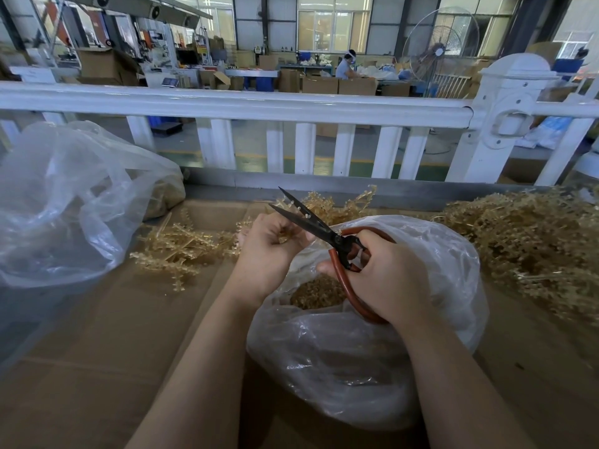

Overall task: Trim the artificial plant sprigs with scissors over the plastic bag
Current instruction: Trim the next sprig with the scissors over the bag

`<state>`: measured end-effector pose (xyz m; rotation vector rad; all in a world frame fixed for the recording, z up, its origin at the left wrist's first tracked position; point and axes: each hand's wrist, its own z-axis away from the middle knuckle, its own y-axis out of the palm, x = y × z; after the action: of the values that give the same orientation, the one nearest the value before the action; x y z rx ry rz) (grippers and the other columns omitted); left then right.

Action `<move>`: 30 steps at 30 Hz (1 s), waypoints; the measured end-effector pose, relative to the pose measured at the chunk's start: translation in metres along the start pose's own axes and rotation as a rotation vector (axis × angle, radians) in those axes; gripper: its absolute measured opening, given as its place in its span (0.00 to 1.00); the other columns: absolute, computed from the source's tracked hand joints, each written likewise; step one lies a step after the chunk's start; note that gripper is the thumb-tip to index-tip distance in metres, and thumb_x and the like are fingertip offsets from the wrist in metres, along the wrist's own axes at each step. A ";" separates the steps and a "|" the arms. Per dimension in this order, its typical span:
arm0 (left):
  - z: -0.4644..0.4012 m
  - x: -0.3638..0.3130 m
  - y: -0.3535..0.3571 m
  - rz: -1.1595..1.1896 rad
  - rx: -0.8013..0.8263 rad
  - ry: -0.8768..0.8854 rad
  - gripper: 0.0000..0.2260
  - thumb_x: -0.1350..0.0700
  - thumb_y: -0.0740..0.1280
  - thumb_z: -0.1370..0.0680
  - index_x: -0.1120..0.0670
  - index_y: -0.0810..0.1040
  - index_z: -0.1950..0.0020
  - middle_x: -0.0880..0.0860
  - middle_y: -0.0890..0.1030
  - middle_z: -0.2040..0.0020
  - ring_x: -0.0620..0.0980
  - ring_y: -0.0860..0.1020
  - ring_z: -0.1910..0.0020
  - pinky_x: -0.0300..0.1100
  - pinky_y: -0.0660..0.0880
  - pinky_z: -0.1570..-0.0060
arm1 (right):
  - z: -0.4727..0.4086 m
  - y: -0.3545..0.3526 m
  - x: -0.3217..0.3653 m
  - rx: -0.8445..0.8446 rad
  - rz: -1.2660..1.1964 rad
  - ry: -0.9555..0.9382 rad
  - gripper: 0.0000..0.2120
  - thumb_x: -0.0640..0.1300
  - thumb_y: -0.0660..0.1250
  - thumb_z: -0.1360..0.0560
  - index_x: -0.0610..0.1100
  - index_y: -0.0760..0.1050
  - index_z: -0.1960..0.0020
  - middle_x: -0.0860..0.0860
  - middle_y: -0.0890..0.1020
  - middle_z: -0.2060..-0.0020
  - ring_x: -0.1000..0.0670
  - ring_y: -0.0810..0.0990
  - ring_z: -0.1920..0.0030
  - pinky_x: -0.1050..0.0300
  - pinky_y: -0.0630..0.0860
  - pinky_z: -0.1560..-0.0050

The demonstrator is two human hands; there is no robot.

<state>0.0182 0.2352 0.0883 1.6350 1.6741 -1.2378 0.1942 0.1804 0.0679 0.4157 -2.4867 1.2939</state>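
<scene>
My left hand (270,251) grips a tan artificial sprig (287,234), fingers curled round it, just left of the scissor blades. My right hand (385,277) holds the scissors (319,226) by their red-brown loop handles; the dark blades stand apart, pointing up and left. Both hands hover over the open clear plastic bag (366,345), which holds tan cuttings (316,294) inside.
Loose sprigs (181,247) lie on the cardboard-covered table (113,335) to the left, and a big heap (531,241) sits at the right. A second large clear bag (64,202) stands at the far left. A white railing (291,108) runs along the table's far edge.
</scene>
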 end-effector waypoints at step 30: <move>-0.003 0.010 -0.004 0.460 -0.016 -0.008 0.05 0.65 0.66 0.21 0.66 0.80 0.49 0.54 0.85 0.51 0.48 0.83 0.50 0.38 0.77 0.47 | 0.000 0.001 -0.003 0.007 -0.059 0.016 0.28 0.79 0.59 0.35 0.56 0.77 0.55 0.64 0.76 0.67 0.63 0.76 0.65 0.70 0.69 0.65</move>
<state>0.0134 0.2432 0.0821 1.8639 1.1995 -0.9932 0.1964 0.1814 0.0666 0.4742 -2.4384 1.2791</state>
